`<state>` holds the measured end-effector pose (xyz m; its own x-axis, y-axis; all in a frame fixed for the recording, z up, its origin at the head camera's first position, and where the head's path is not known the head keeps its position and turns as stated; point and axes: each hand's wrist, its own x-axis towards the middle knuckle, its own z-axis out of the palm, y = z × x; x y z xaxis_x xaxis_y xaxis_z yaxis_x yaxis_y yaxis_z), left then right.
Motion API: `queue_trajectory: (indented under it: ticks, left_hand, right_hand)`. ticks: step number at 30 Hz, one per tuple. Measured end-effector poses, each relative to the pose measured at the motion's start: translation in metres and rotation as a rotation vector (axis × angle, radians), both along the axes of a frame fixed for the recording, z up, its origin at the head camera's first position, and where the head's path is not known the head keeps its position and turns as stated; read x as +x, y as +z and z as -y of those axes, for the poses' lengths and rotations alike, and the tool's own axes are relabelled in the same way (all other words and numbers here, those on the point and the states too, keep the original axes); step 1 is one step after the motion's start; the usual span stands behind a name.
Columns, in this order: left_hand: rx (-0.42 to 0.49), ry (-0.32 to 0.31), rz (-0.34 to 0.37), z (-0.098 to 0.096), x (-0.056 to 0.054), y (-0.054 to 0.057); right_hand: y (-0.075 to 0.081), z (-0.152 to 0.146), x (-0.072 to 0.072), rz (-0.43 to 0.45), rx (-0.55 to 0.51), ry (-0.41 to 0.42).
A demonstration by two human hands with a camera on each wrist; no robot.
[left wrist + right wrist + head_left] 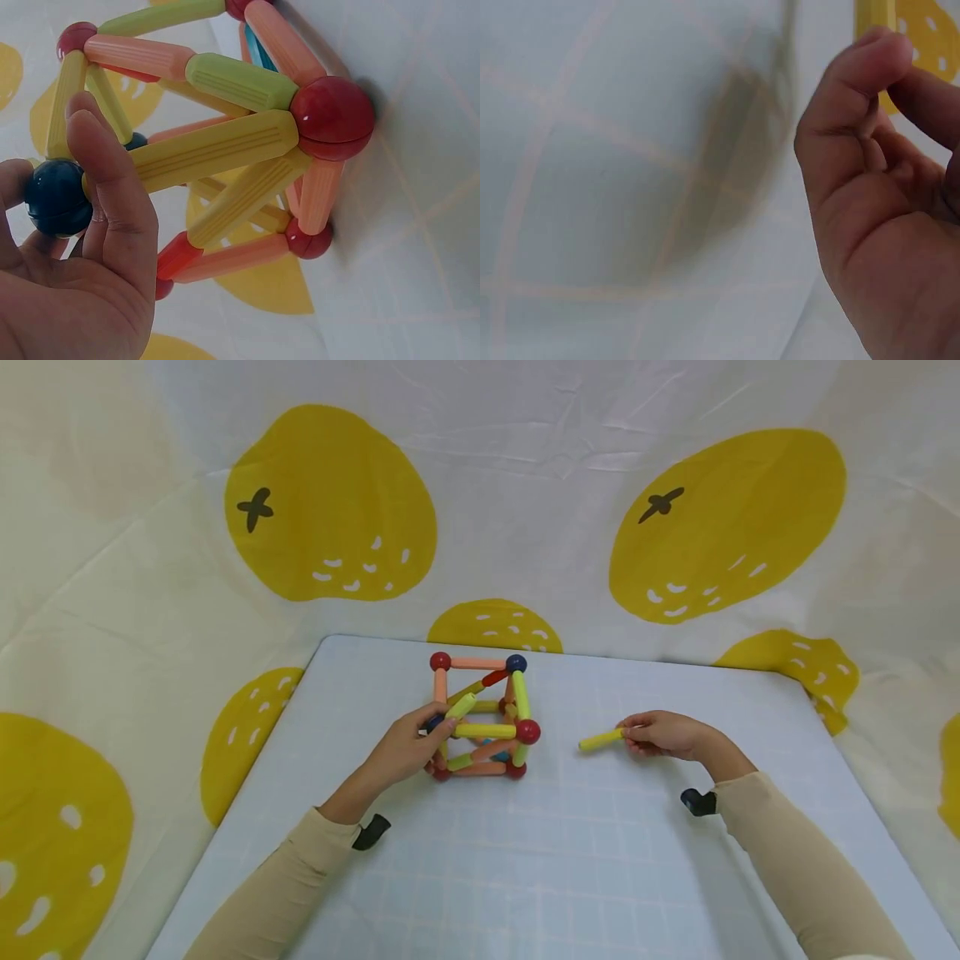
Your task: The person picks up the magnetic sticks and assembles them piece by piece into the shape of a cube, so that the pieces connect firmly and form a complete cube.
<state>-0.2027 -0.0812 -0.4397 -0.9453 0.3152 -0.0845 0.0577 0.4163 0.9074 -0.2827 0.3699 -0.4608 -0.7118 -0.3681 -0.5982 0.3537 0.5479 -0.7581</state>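
Note:
A cube-shaped frame of magnetic rods and balls stands on the table, left of centre. My left hand grips its dark blue ball at the near upper left corner, thumb and fingers around it. A light green rod slants up from beside that ball. Yellow, green, orange and red rods join red balls and blue ones, with several rods set diagonally. To the right of the frame, my right hand pinches one end of a yellow magnetic rod, which points left, apart from the frame.
The pale gridded table has rounded far corners. Behind it and at its sides hangs a white cloth printed with big yellow fruit. Black wrist straps show at both sleeves.

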Motion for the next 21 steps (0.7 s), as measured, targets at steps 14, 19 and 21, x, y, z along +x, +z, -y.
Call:
queue_trajectory:
  ticks: [14, 19, 21]
  left_hand:
    - [0.003, 0.001, 0.017, -0.001, 0.000, 0.001]
    - [-0.002, -0.008, 0.016, 0.000, 0.000, -0.001]
    - [0.000, -0.009, 0.011, -0.001, 0.000, 0.000]
  right_hand:
    - [-0.009, 0.071, -0.003, -0.532, 0.697, 0.255]
    - [-0.016, 0.092, 0.003, -0.761, 0.593, 0.364]
    - [-0.018, 0.092, 0.005, -0.800, 0.550, 0.372]
